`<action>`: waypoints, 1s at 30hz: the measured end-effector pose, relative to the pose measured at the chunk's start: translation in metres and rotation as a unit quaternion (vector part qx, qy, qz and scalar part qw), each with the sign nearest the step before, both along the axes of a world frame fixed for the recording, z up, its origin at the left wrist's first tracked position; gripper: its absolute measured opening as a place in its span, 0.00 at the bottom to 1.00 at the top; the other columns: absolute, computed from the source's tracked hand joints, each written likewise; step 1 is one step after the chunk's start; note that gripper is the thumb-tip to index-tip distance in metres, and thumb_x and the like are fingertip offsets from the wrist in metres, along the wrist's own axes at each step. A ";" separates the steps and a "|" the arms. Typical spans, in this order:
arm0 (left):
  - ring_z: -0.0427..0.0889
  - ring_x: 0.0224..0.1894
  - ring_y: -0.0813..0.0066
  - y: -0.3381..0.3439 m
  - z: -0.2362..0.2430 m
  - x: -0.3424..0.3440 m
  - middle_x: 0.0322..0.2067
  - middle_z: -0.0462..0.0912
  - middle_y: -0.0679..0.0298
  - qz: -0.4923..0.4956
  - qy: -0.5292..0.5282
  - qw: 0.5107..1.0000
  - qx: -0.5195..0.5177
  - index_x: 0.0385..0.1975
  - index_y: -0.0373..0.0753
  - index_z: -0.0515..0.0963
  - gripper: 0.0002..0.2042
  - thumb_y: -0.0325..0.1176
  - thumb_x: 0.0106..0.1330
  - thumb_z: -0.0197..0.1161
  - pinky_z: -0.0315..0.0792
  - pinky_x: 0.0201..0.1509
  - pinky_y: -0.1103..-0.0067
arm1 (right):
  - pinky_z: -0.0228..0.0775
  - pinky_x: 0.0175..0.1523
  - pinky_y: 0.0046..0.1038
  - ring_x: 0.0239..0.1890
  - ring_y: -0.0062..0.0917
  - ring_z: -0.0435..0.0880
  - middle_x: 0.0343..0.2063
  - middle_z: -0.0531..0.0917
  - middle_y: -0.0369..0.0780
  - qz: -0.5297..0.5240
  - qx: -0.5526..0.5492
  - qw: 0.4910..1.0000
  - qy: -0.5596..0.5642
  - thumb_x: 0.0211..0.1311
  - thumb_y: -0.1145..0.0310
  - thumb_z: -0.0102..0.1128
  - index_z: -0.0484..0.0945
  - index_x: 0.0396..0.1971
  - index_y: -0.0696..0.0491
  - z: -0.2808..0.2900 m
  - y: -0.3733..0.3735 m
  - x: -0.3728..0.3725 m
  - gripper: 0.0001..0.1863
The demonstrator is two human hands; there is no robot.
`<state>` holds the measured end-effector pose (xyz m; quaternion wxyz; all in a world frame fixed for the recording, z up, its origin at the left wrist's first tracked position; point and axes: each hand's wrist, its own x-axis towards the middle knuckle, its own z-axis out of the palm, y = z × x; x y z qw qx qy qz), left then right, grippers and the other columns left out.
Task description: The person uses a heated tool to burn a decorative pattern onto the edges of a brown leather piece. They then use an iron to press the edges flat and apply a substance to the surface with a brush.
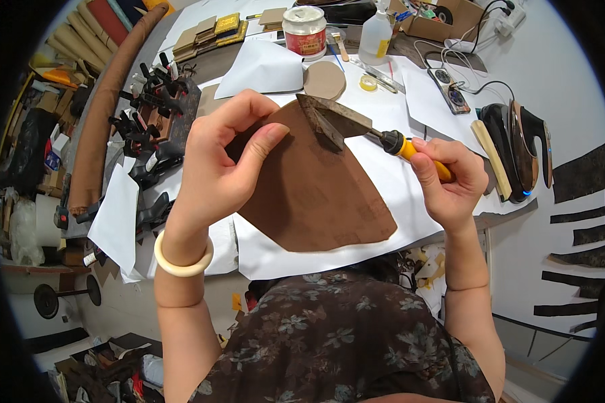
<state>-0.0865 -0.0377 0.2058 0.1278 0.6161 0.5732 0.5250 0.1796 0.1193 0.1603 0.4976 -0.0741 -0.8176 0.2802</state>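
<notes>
My left hand [225, 154], with a cream bangle [185, 269] on the wrist, pinches the upper left edge of a brown, curved-edged sheet [312, 198] between thumb and fingers. My right hand [450, 181] grips the yellow handle [407, 150] of a tool with a dark, flat metal head [336, 121], which rests on or just over the sheet’s upper edge. Beneath lies white paper [262, 258] on the worktable. A round beige piece [323, 80] and a folded white sheet [255, 70] lie beyond the brown sheet.
Clamp-like tools [161, 101] crowd the left, beside a long brown roll [97, 148]. A white tub [304, 33], bottle [373, 40] and yellow tape roll [368, 82] stand or lie behind. An iron-like appliance [517, 154] and a corded controller [450, 91] are at the right.
</notes>
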 end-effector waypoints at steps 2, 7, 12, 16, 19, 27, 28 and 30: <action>0.77 0.32 0.86 0.000 0.000 0.000 0.27 0.84 0.66 -0.003 0.007 1.000 0.004 0.37 0.30 0.79 0.04 0.22 0.72 0.67 0.71 0.38 0.85 | 0.69 0.30 0.16 0.23 0.15 0.82 0.25 0.89 0.39 0.003 -0.025 1.000 0.006 0.67 0.76 0.77 0.87 0.39 0.60 -0.004 0.001 -0.001 0.06; 0.78 0.31 0.86 0.005 -0.002 -0.001 0.26 0.85 0.66 -0.019 -0.001 1.000 0.018 0.35 0.29 0.80 0.05 0.22 0.71 0.70 0.72 0.38 0.85 | 0.70 0.35 0.16 0.27 0.11 0.80 0.25 0.86 0.33 0.041 -0.214 0.976 -0.011 0.71 0.72 0.74 0.86 0.36 0.58 -0.009 -0.008 -0.002 0.06; 0.79 0.31 0.86 0.006 -0.001 -0.001 0.26 0.86 0.65 -0.018 0.014 1.000 0.022 0.34 0.29 0.81 0.06 0.23 0.70 0.72 0.74 0.38 0.85 | 0.66 0.34 0.15 0.27 0.09 0.76 0.24 0.82 0.30 0.098 -0.320 0.942 -0.007 0.75 0.68 0.72 0.82 0.34 0.56 -0.013 -0.008 -0.006 0.10; 0.79 0.31 0.86 0.006 -0.003 -0.004 0.27 0.87 0.66 -0.018 0.026 0.999 0.020 0.33 0.29 0.81 0.07 0.24 0.70 0.73 0.74 0.38 0.85 | 0.62 0.31 0.15 0.25 0.08 0.73 0.24 0.81 0.30 0.150 -0.435 0.888 -0.021 0.76 0.66 0.71 0.81 0.34 0.55 -0.011 -0.004 -0.005 0.11; 0.80 0.31 0.87 0.006 -0.006 -0.007 0.27 0.87 0.67 -0.021 -0.005 0.999 0.026 0.33 0.30 0.82 0.07 0.24 0.69 0.74 0.74 0.38 0.86 | 0.63 0.31 0.15 0.25 0.09 0.73 0.25 0.82 0.30 0.156 -0.484 0.861 0.000 0.75 0.65 0.72 0.81 0.35 0.54 -0.008 -0.003 -0.001 0.11; 0.80 0.32 0.88 0.002 -0.003 -0.007 0.27 0.87 0.67 -0.027 -0.010 1.000 0.011 0.33 0.30 0.82 0.07 0.24 0.71 0.73 0.73 0.39 0.86 | 0.67 0.35 0.16 0.28 0.09 0.76 0.27 0.84 0.31 0.101 -0.331 0.938 0.014 0.75 0.65 0.72 0.84 0.37 0.56 -0.007 -0.018 -0.009 0.10; 0.80 0.32 0.88 0.002 -0.003 -0.007 0.27 0.87 0.67 -0.026 -0.007 1.000 0.010 0.33 0.29 0.82 0.07 0.24 0.71 0.73 0.73 0.38 0.86 | 0.67 0.35 0.16 0.28 0.09 0.76 0.27 0.83 0.31 0.111 -0.351 0.930 0.008 0.75 0.65 0.72 0.84 0.37 0.56 -0.009 -0.017 -0.009 0.10; 0.80 0.32 0.89 0.002 -0.005 -0.009 0.28 0.87 0.68 -0.030 -0.004 0.999 0.009 0.34 0.30 0.82 0.07 0.25 0.71 0.72 0.73 0.38 0.87 | 0.63 0.33 0.14 0.26 0.08 0.72 0.25 0.81 0.29 0.107 -0.357 0.928 -0.020 0.77 0.62 0.70 0.85 0.40 0.57 -0.014 -0.014 -0.009 0.12</action>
